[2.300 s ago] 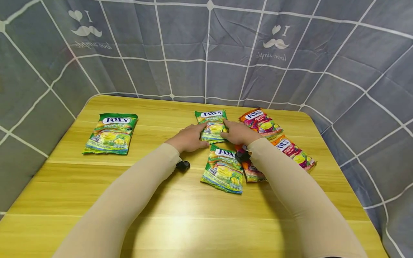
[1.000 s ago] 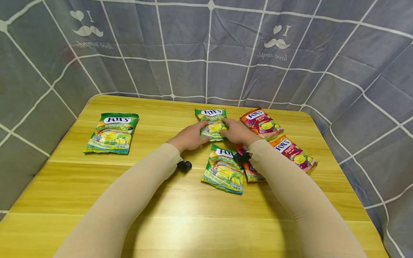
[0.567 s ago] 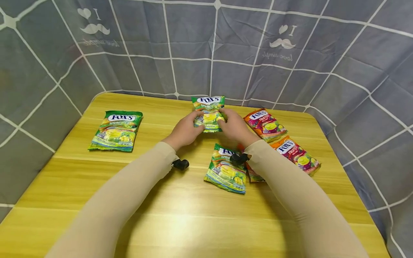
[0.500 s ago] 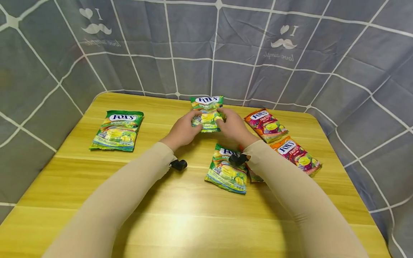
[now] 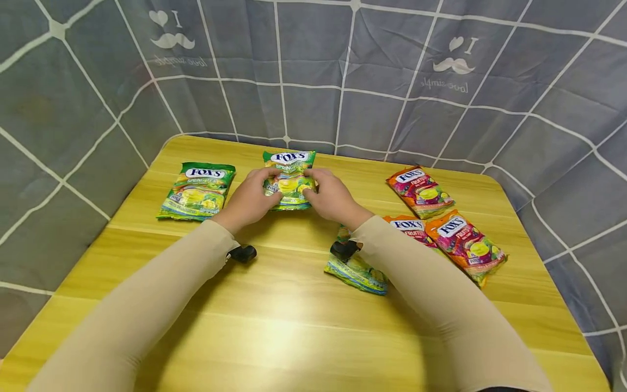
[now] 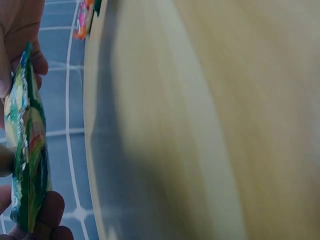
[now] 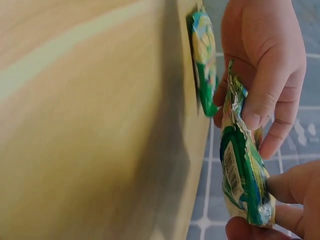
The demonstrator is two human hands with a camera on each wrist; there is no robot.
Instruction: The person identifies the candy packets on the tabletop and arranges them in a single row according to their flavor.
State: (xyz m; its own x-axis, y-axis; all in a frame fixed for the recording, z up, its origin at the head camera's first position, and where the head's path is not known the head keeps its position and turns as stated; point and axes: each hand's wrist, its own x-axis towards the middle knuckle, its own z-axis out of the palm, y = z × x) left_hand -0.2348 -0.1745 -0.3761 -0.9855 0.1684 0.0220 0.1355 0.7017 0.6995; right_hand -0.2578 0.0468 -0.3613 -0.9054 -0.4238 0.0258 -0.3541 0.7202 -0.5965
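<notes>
A green FOX'S Spring Tea candy bag (image 5: 289, 179) is held between both hands near the back of the table, front facing up. My left hand (image 5: 252, 198) pinches its left side, thumb on the printed face. On the opposite side my right hand (image 5: 335, 198) grips it the same way. Both wrist views show the bag edge-on, fingers behind it, raised off the tabletop. Just left of my left hand lies another green Spring Tea bag (image 5: 198, 191). Under my right forearm is a third green bag (image 5: 355, 272), partly hidden by the sleeve and a black wrist device.
Red-orange FOX'S Fruits bags lie to the right: one at the back (image 5: 420, 191), one in front of it (image 5: 465, 245), and one (image 5: 411, 228) partly covered by the right sleeve. A grey grid-patterned curtain (image 5: 313, 114) surrounds the wooden table (image 5: 274, 337).
Both hands have lifted the green bag from beside the Fruits bags and carried it left, toward the other green bag. The head view has shifted slightly. The other bags have stayed put.
</notes>
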